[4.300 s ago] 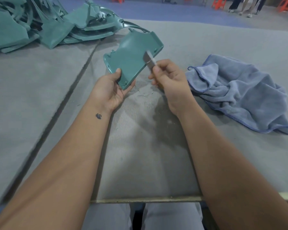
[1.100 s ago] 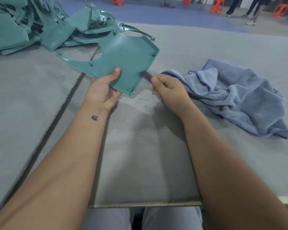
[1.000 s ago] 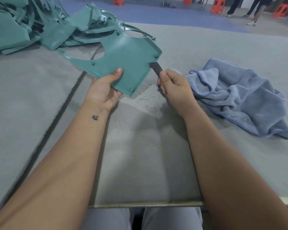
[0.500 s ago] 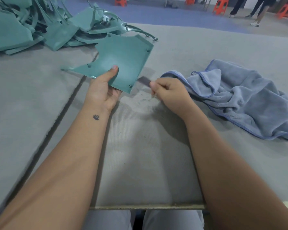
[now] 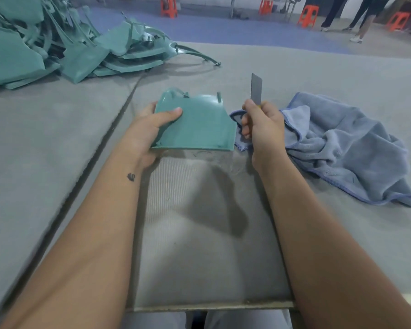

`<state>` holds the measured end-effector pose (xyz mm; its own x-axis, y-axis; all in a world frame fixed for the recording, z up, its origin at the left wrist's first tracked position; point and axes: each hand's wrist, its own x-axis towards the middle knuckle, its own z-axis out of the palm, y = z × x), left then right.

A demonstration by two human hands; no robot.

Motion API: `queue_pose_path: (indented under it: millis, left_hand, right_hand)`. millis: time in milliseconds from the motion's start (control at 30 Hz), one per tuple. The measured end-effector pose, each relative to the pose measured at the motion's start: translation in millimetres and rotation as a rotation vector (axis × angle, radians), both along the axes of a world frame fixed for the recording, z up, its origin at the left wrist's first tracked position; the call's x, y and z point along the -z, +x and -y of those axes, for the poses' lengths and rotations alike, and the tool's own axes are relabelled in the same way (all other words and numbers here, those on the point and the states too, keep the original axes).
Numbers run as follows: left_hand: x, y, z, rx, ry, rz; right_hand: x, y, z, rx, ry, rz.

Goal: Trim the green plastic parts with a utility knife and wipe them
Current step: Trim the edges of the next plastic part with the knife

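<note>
In left hand point(image 5: 150, 129) — green part point(image 5: 197, 124), gripped.

At the centre of the frame the left hand point(image 5: 150, 129) grips a green plastic part point(image 5: 199, 129), thumb pressed on its upper face. Just right of it the right hand point(image 5: 263, 129) holds a utility knife point(image 5: 256, 90), blade pointing up (clear of the part). A blue cloth point(image 5: 351, 146) lies crumpled at right; more green parts point(image 5: 57, 48) are heaped upper left on the grey table point(image 5: 45, 143).
</note>
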<state>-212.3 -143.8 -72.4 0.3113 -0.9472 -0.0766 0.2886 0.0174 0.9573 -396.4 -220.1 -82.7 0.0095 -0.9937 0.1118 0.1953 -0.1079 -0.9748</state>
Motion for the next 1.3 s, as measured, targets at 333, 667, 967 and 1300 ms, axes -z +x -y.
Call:
queue_pose_path:
  millis: [333, 667, 967, 1300]
  left_hand:
    - [-1, 16, -10, 0.281, 0.083, 0.042]
    - [2, 23, -17, 0.660, 0.116, 0.166]
    - [6, 45, -27, 0.437, -0.160, -0.300]
    - [13, 39, -9, -0.094, -0.433, -0.857]
  right_hand:
    - [3, -2, 2, 0.032, -0.068, -0.011]
    - [17, 7, -1, -0.144, -0.333, -0.698]
    - [5, -2, -5, 0.053, -0.524, -0.913]
    - [-11, -4, -14, 0.153, -0.601, -0.957]
